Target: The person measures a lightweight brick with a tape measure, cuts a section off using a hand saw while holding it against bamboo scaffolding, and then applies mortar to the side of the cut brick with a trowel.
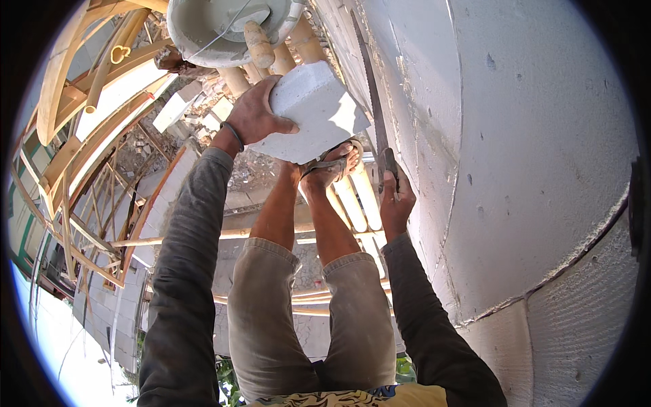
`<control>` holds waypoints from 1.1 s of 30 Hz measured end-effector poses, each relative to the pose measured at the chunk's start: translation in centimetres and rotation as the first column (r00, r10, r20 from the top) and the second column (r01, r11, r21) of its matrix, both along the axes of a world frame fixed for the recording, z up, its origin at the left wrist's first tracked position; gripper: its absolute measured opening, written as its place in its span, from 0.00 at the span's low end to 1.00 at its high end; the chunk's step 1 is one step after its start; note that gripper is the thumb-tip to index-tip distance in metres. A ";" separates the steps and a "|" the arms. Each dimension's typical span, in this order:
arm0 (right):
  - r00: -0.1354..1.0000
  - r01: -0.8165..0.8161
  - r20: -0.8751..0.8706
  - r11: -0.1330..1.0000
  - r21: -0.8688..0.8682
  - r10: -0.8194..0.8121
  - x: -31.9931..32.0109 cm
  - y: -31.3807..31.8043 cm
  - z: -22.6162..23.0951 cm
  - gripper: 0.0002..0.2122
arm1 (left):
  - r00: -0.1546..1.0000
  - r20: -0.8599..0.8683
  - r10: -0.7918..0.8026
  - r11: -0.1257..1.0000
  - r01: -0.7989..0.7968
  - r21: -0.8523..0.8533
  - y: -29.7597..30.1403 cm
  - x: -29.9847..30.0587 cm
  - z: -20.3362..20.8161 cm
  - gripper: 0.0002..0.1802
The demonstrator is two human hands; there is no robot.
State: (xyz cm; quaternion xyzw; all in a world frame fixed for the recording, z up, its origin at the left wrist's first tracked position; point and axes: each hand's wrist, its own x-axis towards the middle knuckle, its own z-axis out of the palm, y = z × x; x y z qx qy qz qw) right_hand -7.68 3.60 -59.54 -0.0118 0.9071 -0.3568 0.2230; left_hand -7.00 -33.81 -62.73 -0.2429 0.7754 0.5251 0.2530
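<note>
My left hand [252,117] grips a white lightweight concrete block [312,112] by its left side, thumb spread on the near face. The block is held above my sandalled feet [332,166], hiding part of them. In my right hand [397,197] is a hand saw [371,85], its long toothed blade pointing away from me along the wall. The blade stands just right of the block, with a narrow gap between them at the far end. Beyond the block is a round bucket [196,41] of grey mortar, with a wooden-handled trowel [258,42] in it.
A grey block wall [529,136] rises close on my right. Bamboo poles [349,203] lie under my feet, with rubble far below. Wooden and bamboo framing [102,74] stands on the left, and a horizontal pole [176,239] crosses behind my legs.
</note>
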 end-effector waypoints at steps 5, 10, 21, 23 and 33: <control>0.981 0.030 0.189 0.999 0.022 -0.034 -0.3 -1.0 7.6 0.19 | 0.957 0.289 -0.019 0.830 -0.146 0.538 -1.5 2.0 -3.5 0.50; 0.960 0.095 0.261 0.994 0.045 -0.104 0.1 -0.6 11.6 0.19 | 0.900 0.425 -0.100 0.602 -0.285 0.746 -1.9 2.5 -7.3 0.51; 0.910 0.177 0.369 0.982 0.060 -0.187 1.3 -0.3 13.4 0.22 | 0.903 0.400 -0.160 0.564 -0.249 0.787 -2.7 0.6 -11.0 0.57; 0.941 0.157 0.299 0.987 0.022 -0.157 1.5 -0.1 12.6 0.20 | 0.918 0.371 -0.140 0.586 -0.225 0.778 -2.3 0.0 -11.6 0.56; 0.912 0.218 0.352 0.976 0.020 -0.211 0.3 -2.0 10.7 0.21 | 0.982 -0.093 -0.163 0.917 0.186 0.354 -2.7 -2.3 -8.5 0.58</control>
